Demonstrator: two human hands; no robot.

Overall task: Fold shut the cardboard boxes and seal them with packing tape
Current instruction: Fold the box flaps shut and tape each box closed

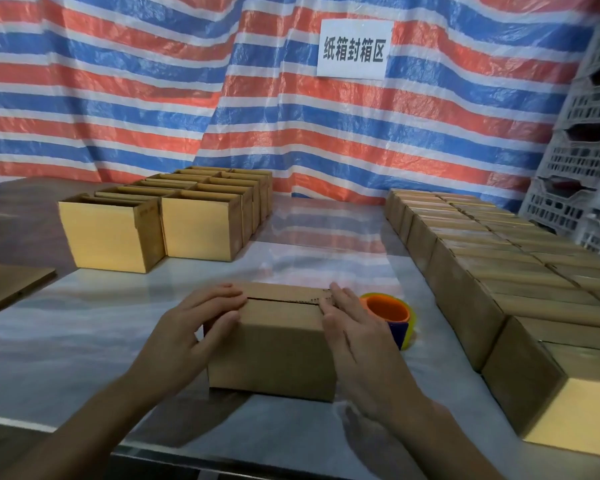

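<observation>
The left hand (191, 329) and right hand (355, 337) press the closed brown cardboard box (278, 348) onto the pale desk (84, 334); fingers (342, 301) straight, close together.

Tape roll (388, 309) half hidden behind right hand (357, 344).

Head view — forward-down, close over table (291, 237)

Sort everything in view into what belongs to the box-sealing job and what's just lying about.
Job: near box, tape roll, open boxes at left, closed boxes at right.
Lying about: plastic crates, paper sign, striped tarp, flat cardboard sheet.
</observation>
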